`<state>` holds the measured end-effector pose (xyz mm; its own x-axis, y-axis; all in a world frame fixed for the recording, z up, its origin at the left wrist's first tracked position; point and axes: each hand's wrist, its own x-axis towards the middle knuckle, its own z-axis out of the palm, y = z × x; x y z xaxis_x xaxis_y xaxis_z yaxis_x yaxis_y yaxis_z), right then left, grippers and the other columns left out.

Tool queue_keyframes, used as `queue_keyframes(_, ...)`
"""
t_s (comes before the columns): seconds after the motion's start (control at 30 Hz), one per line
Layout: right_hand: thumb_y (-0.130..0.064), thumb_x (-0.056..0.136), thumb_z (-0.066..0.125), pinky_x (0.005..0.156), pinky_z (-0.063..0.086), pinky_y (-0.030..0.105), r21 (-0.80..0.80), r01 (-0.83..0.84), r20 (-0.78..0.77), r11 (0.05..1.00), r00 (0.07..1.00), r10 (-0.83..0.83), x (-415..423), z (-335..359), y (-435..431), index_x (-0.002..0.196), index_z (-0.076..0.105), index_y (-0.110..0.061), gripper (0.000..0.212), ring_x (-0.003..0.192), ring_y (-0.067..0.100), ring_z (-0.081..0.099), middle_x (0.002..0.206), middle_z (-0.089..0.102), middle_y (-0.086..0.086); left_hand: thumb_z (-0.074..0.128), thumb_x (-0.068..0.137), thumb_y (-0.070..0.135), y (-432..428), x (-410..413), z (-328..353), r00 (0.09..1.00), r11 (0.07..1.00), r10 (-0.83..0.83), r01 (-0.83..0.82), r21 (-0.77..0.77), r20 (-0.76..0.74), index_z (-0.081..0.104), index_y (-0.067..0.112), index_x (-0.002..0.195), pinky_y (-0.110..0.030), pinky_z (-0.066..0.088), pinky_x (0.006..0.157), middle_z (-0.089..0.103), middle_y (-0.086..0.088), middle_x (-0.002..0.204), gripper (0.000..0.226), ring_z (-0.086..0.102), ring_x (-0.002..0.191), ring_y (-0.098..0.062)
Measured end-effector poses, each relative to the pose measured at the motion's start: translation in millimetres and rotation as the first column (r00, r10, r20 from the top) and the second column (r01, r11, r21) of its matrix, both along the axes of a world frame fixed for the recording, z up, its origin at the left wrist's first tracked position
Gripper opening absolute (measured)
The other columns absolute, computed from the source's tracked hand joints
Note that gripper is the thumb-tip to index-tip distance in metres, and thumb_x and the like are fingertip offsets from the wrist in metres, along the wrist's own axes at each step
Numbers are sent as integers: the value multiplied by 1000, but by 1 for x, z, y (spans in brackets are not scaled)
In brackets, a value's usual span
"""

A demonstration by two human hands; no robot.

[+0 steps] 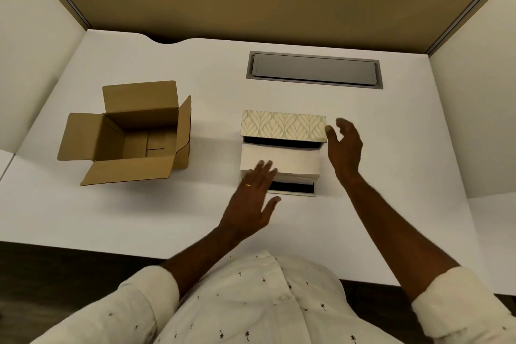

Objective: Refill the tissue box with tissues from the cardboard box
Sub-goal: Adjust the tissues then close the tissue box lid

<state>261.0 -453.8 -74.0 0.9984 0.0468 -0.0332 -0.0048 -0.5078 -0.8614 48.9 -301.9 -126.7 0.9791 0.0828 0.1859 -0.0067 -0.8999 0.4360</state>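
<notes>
Tissue box [282,153], lid raised, lies at table [418,148] centre holding a white tissue stack [290,160]. Left hand [251,198], fingers spread, overlaps its 7 o'clock corner; right hand [343,148], spread, at 3 o'clock. Empty cardboard box [131,134] at 9 o'clock.

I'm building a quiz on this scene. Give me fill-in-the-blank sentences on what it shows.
1. The cardboard box has its flaps ____.
2. The cardboard box stands to the ____ of the tissue box.
3. The left hand wears a ____.
4. The right hand holds ____.

Missing words: open; left; ring; nothing
</notes>
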Motion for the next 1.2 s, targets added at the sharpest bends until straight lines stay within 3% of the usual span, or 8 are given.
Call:
queue_keyframes(0.07,-24,98,63,112,44,36,-112,-164,119,980,977,177,9,10,14,137,56,-10,43,131,23,55,140,60,7,42,103,45,-5,11,1,992,989,-86,97,112,-97,22,13,157,-45,22,124,16,-5,167,67,7,155,-21)
queue_keyframes(0.13,-26,97,63,115,38,36,-312,-319,177,895,906,384,19,16,28,142,53,-9,49,136,24,50,147,56,9,40,102,49,-7,23,2,973,976,-80,121,181,-217,22,11,157,-46,18,125,17,-8,166,70,12,154,-24)
queue_keyframes(0.27,-38,101,55,123,21,51,-616,-500,-43,610,793,607,35,17,47,156,32,-13,65,152,26,28,163,33,9,41,99,55,-7,38,4,939,971,-39,116,209,-341,26,9,155,-48,20,124,25,-11,163,74,23,151,-28)
queue_keyframes(0.37,-42,100,53,123,16,53,-632,-578,-196,515,763,616,38,12,49,156,31,-15,66,150,26,30,162,34,7,42,98,56,-6,41,3,935,971,-38,118,209,-352,27,10,154,-50,22,123,27,-10,162,74,24,150,-29)
queue_keyframes(0.53,-43,96,60,114,36,48,-648,-548,-124,529,761,637,31,8,44,151,41,-14,65,142,30,41,156,44,8,42,97,59,-7,39,-2,929,972,-22,106,208,-369,24,11,155,-52,20,123,23,-10,164,78,20,151,-29)
queue_keyframes(0.97,-40,94,64,114,36,47,-660,-467,-15,588,791,611,8,2,37,147,46,-14,62,140,26,45,150,51,6,45,97,58,-13,53,1,918,973,21,73,220,-395,32,11,151,-54,22,121,29,-12,160,73,26,147,-32)
queue_keyframes(1.1,-41,93,64,114,37,47,-663,-461,-7,590,791,611,7,2,37,147,46,-15,62,140,26,45,149,51,6,49,99,46,-11,57,4,916,960,26,89,265,-400,36,10,147,-53,30,117,32,-14,159,61,33,143,-34)
queue_keyframes(1.2,-40,93,65,114,36,48,-659,-460,-5,595,794,608,6,2,36,147,46,-14,62,139,26,45,149,51,6,63,94,29,0,64,11,944,922,-31,154,356,-328,47,10,140,-50,40,108,45,-16,149,52,47,133,-33)
